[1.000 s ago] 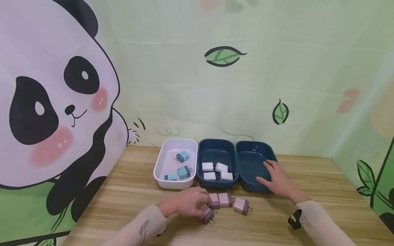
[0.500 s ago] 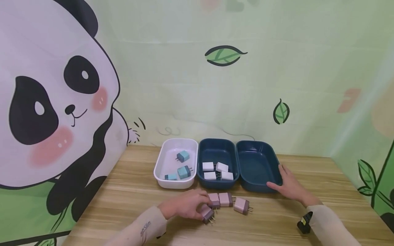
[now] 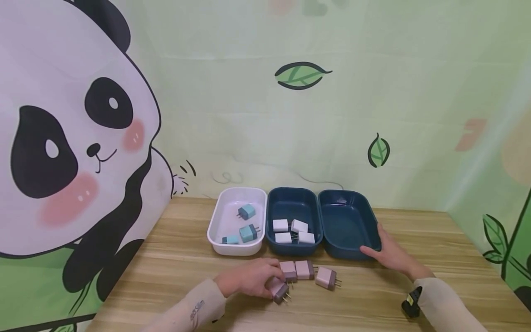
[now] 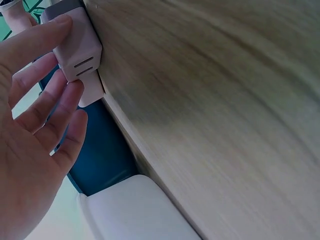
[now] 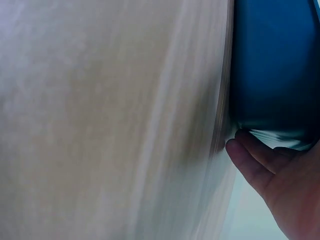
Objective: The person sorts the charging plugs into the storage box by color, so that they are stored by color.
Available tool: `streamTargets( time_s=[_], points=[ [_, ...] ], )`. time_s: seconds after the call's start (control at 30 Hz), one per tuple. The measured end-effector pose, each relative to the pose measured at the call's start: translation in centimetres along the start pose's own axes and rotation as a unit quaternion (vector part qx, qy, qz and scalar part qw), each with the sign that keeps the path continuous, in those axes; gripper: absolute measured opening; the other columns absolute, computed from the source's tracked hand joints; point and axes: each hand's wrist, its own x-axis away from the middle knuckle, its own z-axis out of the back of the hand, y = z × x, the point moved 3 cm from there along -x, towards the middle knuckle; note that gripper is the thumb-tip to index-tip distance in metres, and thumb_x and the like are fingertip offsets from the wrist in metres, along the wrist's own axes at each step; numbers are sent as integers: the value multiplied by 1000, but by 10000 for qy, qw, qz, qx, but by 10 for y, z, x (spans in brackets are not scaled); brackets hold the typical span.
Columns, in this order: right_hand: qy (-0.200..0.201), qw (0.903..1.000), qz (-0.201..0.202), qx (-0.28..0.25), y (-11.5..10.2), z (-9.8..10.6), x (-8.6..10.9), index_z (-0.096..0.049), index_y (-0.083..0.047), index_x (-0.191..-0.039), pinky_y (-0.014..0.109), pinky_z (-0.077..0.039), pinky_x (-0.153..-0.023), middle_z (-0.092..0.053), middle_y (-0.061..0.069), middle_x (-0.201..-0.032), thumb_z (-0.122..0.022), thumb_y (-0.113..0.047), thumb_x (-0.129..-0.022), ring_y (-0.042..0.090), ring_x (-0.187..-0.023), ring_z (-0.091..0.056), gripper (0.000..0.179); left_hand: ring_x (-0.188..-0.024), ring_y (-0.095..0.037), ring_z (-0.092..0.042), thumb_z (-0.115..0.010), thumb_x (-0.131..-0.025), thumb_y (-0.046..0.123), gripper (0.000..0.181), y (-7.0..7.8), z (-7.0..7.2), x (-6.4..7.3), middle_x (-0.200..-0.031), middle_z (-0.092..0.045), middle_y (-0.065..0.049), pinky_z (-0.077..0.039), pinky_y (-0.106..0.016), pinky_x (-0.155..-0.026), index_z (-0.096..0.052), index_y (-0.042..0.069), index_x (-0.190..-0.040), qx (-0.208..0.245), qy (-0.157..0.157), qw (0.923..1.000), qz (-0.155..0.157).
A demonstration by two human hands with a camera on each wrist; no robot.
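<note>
My left hand (image 3: 250, 278) holds a pink wall charger (image 3: 278, 289) with a mauve prong end, low at the table. In the left wrist view the thumb presses one side of it and fingertips lie at the other. Right beside it is a second pink charger (image 3: 288, 271), then a third pink charger (image 3: 304, 270); another pink charger (image 3: 325, 278) lies a little apart to the right. My right hand (image 3: 393, 253) is at the right blue tray (image 3: 346, 253), thumb at its front corner and fingers along its right side, as the right wrist view also shows.
A white tray (image 3: 237, 249) with three turquoise chargers (image 3: 248, 233) stands leftmost. The middle blue tray (image 3: 293, 249) holds several white chargers (image 3: 283, 238). All three trays stand side by side on the wooden table (image 3: 174, 258), in front of a panda-print backdrop (image 3: 249, 115).
My right hand has moved from over the right blue tray to its right side, and the tray has shifted slightly. My left hand has stayed at the same pink charger.
</note>
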Motion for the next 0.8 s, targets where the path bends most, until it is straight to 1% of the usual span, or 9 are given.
streamTargets(
  time_s=[0.13, 0.33, 0.43, 0.6, 0.8],
  points=[
    [47, 10000, 36, 5, 1, 0, -1, 0, 9, -146, 66, -17, -102, -11, 35, -148, -67, -38, -87, 52, -132, -17, 101, -93, -3, -50, -82, -71, 23, 42, 0, -1, 0, -106, -54, 9, -42, -18, -83, -67, 22, -110, -95, -27, 10000, 16],
    [85, 9998, 143, -103, 4, -2, -2, -2, 7, -147, 67, -19, -101, -13, 34, -148, -68, -34, -87, 50, -131, -21, 99, -96, -4, -48, -81, -73, 21, 41, -1, -3, -1, -109, -54, 9, -42, -20, -86, -66, 23, -111, 35, -244, 9996, 121],
    [79, 9997, 171, -147, 5, -2, -2, -1, 5, -148, 67, -20, -101, -14, 33, -149, -68, -34, -87, 49, -131, -22, 99, -98, -4, -48, -81, -73, 21, 41, -1, -3, -2, -113, -55, 9, -42, -21, -88, -66, 22, -111, 75, -275, 9995, 123],
    [57, 9994, 239, -238, 3, -2, -2, 0, 2, -149, 67, -20, -100, -13, 31, -150, -68, -34, -87, 48, -131, -23, 99, -99, -4, -49, -81, -73, 21, 40, -1, -4, -3, -114, -56, 8, -43, -21, -88, -67, 21, -110, 55, -215, 9997, 109],
    [14, 9997, 132, -192, 2, -1, -1, 2, 2, -149, 67, -19, -101, -11, 31, -150, -68, -35, -87, 49, -131, -21, 100, -95, -3, -50, -82, -71, 22, 40, 0, -4, -3, -108, -56, 8, -42, -18, -83, -67, 21, -108, 11, -88, 10000, 1]
  ],
)
